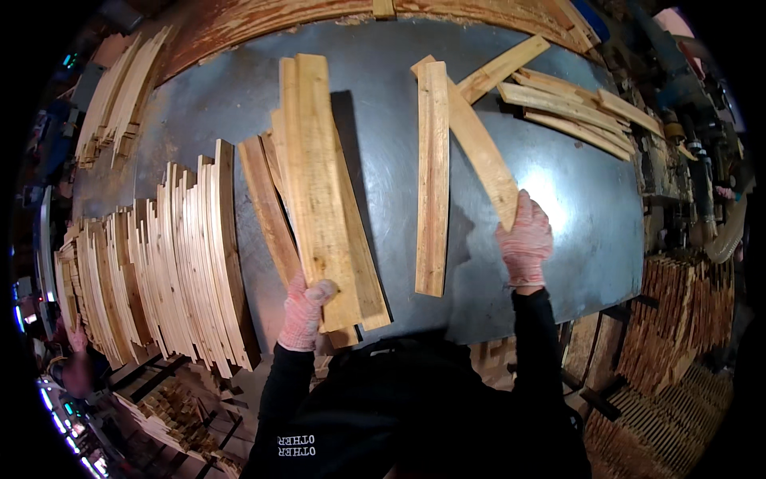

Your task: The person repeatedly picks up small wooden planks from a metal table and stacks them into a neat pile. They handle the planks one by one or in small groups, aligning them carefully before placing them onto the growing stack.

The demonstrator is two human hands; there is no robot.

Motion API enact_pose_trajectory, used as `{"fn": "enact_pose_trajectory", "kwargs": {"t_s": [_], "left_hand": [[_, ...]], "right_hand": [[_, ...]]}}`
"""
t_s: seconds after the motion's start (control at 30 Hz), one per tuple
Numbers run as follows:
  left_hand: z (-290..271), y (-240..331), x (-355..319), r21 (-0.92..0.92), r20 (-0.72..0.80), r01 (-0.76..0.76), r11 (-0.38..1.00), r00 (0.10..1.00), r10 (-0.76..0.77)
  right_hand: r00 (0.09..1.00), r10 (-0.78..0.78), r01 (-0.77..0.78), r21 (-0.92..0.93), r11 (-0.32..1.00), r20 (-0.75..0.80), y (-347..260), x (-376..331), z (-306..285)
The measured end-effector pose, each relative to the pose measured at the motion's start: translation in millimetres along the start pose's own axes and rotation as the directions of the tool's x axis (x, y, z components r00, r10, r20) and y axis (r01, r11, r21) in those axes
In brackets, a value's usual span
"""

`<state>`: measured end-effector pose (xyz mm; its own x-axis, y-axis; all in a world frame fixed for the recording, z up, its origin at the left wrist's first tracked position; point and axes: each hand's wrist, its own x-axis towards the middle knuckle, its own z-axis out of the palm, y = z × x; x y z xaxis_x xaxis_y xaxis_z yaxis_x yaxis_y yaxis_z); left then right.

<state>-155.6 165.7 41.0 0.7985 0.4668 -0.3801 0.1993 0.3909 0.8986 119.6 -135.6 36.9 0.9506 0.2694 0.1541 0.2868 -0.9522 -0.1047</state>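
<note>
My left hand (302, 318), in a red-and-white knit glove, grips the near end of a wooden board (317, 184), its thumb lying over the top face. Beneath and beside that board lie a few other boards, one darker board (268, 203) slanting out to the left. My right hand (527, 243), gloved alike, is closed on the near end of a slanting wooden plank (483, 148). The far end of this plank reaches behind a narrow upright-lying board (432, 180) in the middle of the metal table (383, 120). The fingers under both held pieces are partly hidden.
Left of me stands a long row of stacked wooden strips (183, 255). A loose plank (507, 68) and a small pile of strips (570, 112) lie at the far right. More stacked wood (670, 319) is beyond the table's right edge. A wooden panel (287, 24) borders the far side.
</note>
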Motion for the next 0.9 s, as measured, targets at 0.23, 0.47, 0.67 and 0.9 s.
{"fn": "enact_pose_trajectory", "kwargs": {"t_s": [0.23, 0.47, 0.67, 0.9], "left_hand": [[58.4, -17.7, 34.9, 0.219, -0.011, 0.206, 0.954, 0.978, -0.209], [91.4, -76.8, 79.7, 0.408, -0.020, 0.360, 0.839, 0.922, -0.386], [115.7, -28.7, 74.2, 0.538, -0.199, 0.514, 0.668, 0.847, -0.492], [140.1, -61.9, 76.2, 0.288, -0.136, 0.336, 0.897, 0.941, -0.309]], "right_hand": [[0.942, 0.227, -0.336, 0.681, 0.651, 0.248, -15.0, 13.9, -26.4], [0.883, -0.356, 0.137, 0.557, 0.819, 0.306, -127.5, -90.7, 30.8], [0.904, -0.124, -0.137, 0.551, 0.823, 0.410, -87.3, 31.8, 82.9], [0.896, 0.411, -0.404, 0.075, 0.912, -0.166, -110.2, 293.5, 171.0]]}}
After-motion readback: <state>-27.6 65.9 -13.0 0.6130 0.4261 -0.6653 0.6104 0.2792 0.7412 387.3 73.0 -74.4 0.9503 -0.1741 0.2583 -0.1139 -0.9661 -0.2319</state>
